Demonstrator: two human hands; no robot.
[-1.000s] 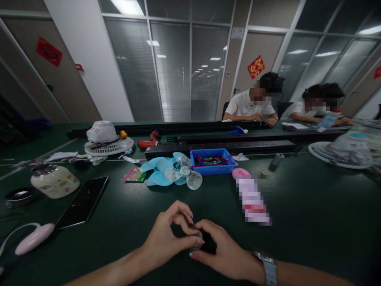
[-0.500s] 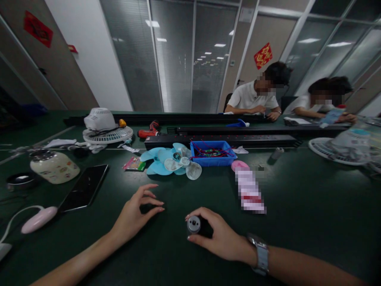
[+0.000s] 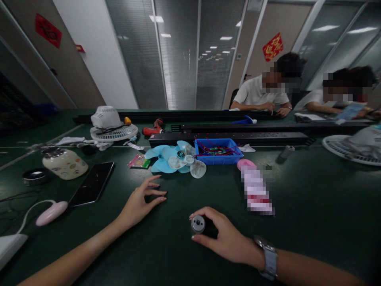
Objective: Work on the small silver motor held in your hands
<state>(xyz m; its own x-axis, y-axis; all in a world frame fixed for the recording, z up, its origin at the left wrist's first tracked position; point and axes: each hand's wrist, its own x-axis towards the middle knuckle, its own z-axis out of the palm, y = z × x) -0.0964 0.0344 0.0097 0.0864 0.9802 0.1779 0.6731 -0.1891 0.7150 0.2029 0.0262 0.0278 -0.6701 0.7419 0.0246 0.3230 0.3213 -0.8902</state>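
My right hand [image 3: 223,236] is wrapped round a small silver cylindrical motor [image 3: 198,224] resting on the dark green table [image 3: 312,206], its round end facing the camera. A watch sits on that wrist. My left hand [image 3: 142,200] rests on the table to the left of the motor, fingers curled and apart, fingertips touching the surface, with nothing visibly held. Light blue and clear fan blades [image 3: 175,161] lie farther back, next to a blue bin [image 3: 218,151] of wires.
A black phone [image 3: 93,184], a pink device [image 3: 52,212] on a cable, a cream jar [image 3: 64,163] and a white fan housing [image 3: 111,126] lie left. Black power strips [image 3: 232,138] cross the middle. Two people sit at the far side. Another fan grille [image 3: 354,147] lies right.
My left hand let go of the motor and moved left onto the table. My right hand keeps the motor. The view shifted slightly.
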